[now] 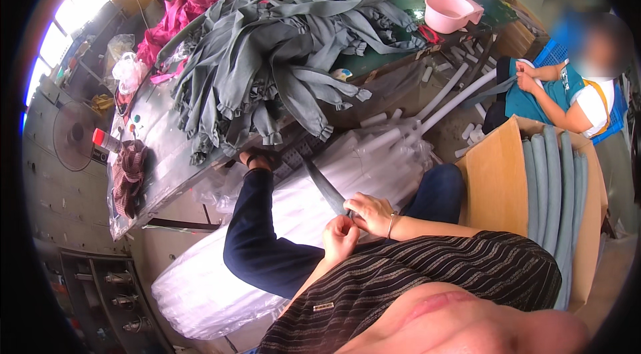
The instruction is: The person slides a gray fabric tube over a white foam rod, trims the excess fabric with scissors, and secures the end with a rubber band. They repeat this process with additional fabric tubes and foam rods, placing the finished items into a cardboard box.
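Note:
Close to my body, both hands meet at one end of a narrow grey fabric strip (325, 188). The fingertips of my left hand (340, 239) are pinched together at this end. Just above it, my right hand (371, 212), with a bracelet at the wrist, has its fingers curled round the strip. From there the strip runs up and away toward the table. What lies between the fingertips is hidden. A large heap of grey fabric strips with gathered ends (267, 54) covers the near part of the table and hangs over its edge.
Plastic-wrapped white tubes (240, 280) lie below my hands. At right stands a cardboard box (491, 177) holding grey fabric-covered rolls (551, 187). A pink basin (451, 12), red scissors (431, 34) and magenta fabric (163, 27) are on the table. A co-worker (561, 90) sits at right, handling a grey strip.

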`<state>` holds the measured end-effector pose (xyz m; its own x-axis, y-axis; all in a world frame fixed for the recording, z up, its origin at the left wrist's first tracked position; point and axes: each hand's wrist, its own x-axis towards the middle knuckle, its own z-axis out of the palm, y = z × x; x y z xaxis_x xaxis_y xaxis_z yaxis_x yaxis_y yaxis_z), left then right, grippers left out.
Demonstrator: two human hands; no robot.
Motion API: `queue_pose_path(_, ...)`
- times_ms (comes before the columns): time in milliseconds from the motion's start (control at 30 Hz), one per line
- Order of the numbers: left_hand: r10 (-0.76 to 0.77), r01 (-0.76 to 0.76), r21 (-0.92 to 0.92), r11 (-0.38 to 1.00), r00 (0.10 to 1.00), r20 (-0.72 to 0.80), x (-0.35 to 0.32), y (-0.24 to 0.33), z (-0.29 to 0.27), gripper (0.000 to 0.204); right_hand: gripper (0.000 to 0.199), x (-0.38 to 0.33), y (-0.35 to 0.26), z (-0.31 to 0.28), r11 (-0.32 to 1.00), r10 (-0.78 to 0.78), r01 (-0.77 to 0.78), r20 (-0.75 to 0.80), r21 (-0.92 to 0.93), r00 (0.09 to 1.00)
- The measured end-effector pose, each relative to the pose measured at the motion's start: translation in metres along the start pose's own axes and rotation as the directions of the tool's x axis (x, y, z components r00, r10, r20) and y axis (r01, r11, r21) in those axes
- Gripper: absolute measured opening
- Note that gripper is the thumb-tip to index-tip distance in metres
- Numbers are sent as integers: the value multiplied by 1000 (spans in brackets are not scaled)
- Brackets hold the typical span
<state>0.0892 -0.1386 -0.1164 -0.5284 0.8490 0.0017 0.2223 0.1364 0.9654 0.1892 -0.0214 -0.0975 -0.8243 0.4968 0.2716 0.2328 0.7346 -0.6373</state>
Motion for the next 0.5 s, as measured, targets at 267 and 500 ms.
queue_pose_path(267,551,-567,235,790,824,133,51,37,-5,60,11,4,15,-31,987,89,-64,-170,147,981)
queue_pose_path(500,656,-737,279,616,676,337,99,19,23,28,23,9,30,-78,973,153,-103,241,-208,958)
